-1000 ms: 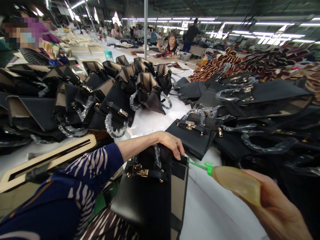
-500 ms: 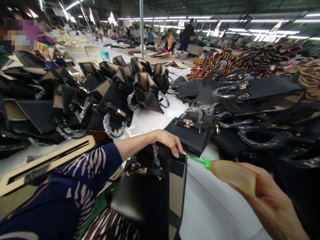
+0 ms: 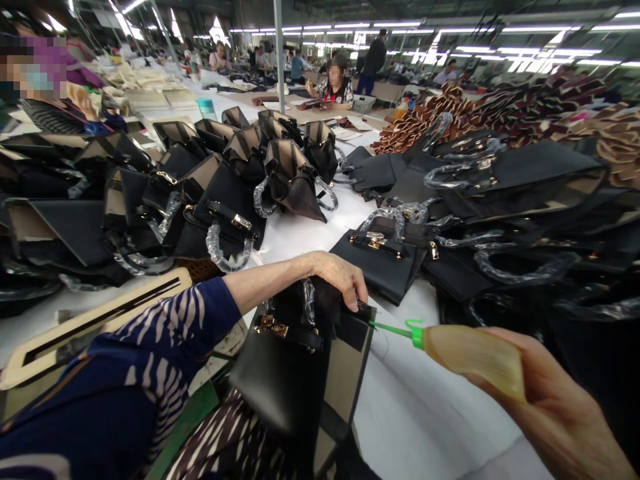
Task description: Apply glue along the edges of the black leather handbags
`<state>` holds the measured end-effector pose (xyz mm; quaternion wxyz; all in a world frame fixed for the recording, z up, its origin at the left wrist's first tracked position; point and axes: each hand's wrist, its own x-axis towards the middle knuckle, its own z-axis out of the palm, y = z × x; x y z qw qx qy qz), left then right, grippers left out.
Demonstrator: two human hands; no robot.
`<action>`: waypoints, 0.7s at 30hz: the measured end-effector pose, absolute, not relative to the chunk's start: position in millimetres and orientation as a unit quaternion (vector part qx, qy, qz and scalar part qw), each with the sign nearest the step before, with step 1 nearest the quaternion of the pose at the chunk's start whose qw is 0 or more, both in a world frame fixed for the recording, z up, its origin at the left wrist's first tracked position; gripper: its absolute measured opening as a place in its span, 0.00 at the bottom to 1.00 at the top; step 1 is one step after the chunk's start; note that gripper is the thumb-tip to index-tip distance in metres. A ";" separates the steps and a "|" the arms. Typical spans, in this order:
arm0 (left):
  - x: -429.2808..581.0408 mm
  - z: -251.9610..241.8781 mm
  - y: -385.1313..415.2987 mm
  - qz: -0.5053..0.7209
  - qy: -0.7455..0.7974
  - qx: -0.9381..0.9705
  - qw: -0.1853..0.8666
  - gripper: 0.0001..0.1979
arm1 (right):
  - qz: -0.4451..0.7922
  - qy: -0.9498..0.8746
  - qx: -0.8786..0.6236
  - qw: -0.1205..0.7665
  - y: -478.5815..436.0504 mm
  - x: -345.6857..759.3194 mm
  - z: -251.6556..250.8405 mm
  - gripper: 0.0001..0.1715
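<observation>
Bag pinned at the top, bottle tip at its edge.

Far left, a wooden frame (image 3: pixel 100 320) lies on the white table (image 3: pixel 425 413), a heap (image 3: pixel 220 207) of black purses behind it. The left hand (image 3: pixel 340 277), reaching from a striped sleeve (image 3: pixel 165 340), clamps down on the top of the bag (image 3: pixel 285 380), which stands tilted at the table's near edge, fingers curled over its upper right corner. Just right of them the green nozzle (image 3: pixel 395 329) meets the bag's side; whether it touches I cannot tell. The right hand (image 3: pixel 560 413) is wrapped round the amber bottle (image 3: pixel 475 360), clear of the bag. A pile (image 3: pixel 525 200) of purses lies beyond.
</observation>
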<state>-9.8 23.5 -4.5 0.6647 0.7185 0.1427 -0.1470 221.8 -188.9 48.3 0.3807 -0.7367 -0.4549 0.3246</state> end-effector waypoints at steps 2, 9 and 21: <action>-8.2 1.9 23.0 -0.155 0.131 0.735 0.647 0.13 | 0.348 -0.431 -0.733 0.395 -192.9 220.1 51.4 0.37; -2.6 9.7 23.4 -0.162 0.115 0.774 0.601 0.11 | 0.362 -0.453 -0.730 0.361 -198.9 234.9 41.9 0.42; -2.9 8.0 21.8 -0.157 0.133 0.771 0.603 0.10 | 0.336 -0.447 -0.715 0.419 -197.7 234.1 35.5 0.39</action>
